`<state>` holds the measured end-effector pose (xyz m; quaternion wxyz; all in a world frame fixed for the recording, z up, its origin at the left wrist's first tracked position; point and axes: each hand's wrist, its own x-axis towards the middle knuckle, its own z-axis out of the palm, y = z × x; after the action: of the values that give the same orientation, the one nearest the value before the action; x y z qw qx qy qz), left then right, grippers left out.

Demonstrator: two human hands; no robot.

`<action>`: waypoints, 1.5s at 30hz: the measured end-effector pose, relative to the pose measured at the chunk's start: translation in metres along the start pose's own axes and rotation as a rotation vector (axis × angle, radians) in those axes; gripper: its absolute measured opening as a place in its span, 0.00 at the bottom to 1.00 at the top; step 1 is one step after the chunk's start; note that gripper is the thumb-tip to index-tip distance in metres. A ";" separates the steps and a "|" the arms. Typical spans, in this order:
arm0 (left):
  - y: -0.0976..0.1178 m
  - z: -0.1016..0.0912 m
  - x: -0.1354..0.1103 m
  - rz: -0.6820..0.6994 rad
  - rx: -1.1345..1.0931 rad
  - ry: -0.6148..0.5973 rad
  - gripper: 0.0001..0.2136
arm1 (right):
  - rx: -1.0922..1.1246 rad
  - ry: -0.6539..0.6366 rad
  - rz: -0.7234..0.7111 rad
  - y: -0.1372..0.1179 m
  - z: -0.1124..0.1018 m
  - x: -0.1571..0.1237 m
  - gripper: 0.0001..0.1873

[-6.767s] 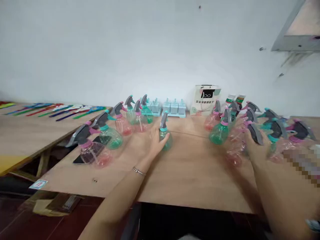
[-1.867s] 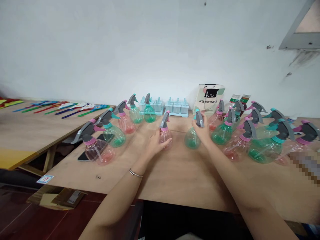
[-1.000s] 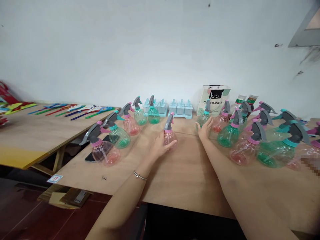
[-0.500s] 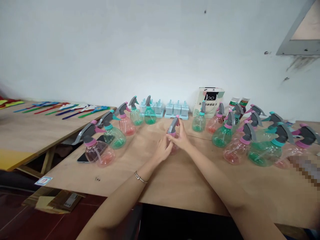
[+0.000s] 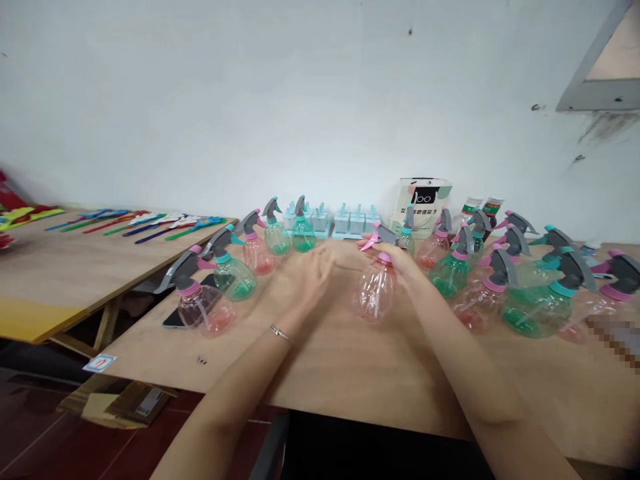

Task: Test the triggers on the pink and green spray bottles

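Observation:
My right hand (image 5: pixel 397 260) is closed around the grey head of a clear pink spray bottle (image 5: pixel 374 293), just below its pink nozzle. The bottle is close to upright in the middle of the table, its trigger side turned left. To its left, my left hand (image 5: pixel 314 272) is apart from it and blurred by motion, fingers stretched out with nothing in them. A green spray bottle (image 5: pixel 303 235) stands just behind that hand. Another green spray bottle (image 5: pixel 407 240) is partly hidden behind my right hand.
Several pink and green spray bottles (image 5: pixel 537 310) crowd the right side; more, including a pink one (image 5: pixel 206 310), stand left by a dark phone (image 5: pixel 174 319). Light-blue popsicle moulds (image 5: pixel 350 221) and a printed paper bag (image 5: pixel 423 207) line the wall. Colourful long-handled items (image 5: pixel 150 223) lie on the left table.
My left hand has let go of the spray bottle and moved left. The bottle, in my right hand, has shifted right and turned so its nozzle side shows.

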<state>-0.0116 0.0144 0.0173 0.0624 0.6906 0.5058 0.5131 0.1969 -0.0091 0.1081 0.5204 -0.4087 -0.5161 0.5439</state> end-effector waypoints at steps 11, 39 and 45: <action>-0.085 0.003 0.149 -0.378 0.255 0.080 0.40 | 0.128 -0.271 0.043 -0.010 0.006 -0.010 0.16; 0.000 -0.028 -0.025 -0.135 -0.094 -0.086 0.37 | 0.214 -0.069 -0.009 -0.002 0.021 -0.015 0.08; -0.001 -0.027 -0.025 -0.102 -0.122 -0.080 0.36 | 0.120 -0.066 0.048 -0.008 0.024 -0.021 0.15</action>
<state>-0.0324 -0.0157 0.0134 0.1504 0.6788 0.5053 0.5111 0.1771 -0.0341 0.1167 0.5134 -0.3710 -0.4897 0.5992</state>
